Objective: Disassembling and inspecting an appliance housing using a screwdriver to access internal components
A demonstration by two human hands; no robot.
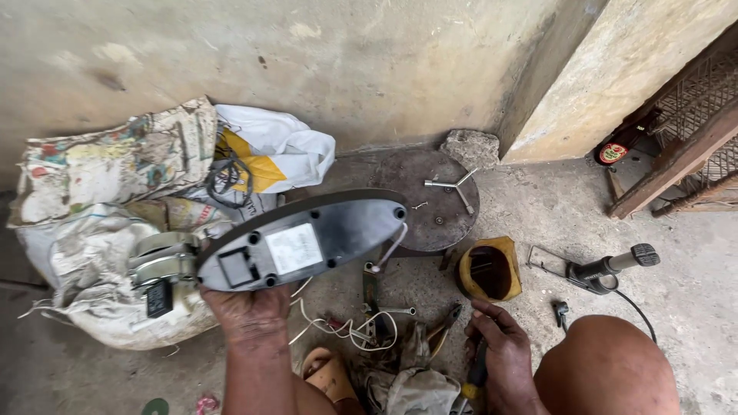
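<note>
Risk: your left hand [250,311] grips the dark oval housing [304,242] by one edge only, so it could tip onto the concrete floor [538,207] while your right hand [503,353] closes around a screwdriver [477,376].

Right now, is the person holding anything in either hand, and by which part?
The left hand grips the dark oval appliance base at its lower edge, near the left end. The right hand grasps a tool handle; its tip is hidden.

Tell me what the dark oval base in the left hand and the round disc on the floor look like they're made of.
Oval base: apparently moulded plastic, dark grey with a smooth, slightly glossy sheen and recessed screw holes. Round disc: probably metal, flat, dull brown and rusty-looking, though dirt could account for the colour.
</note>
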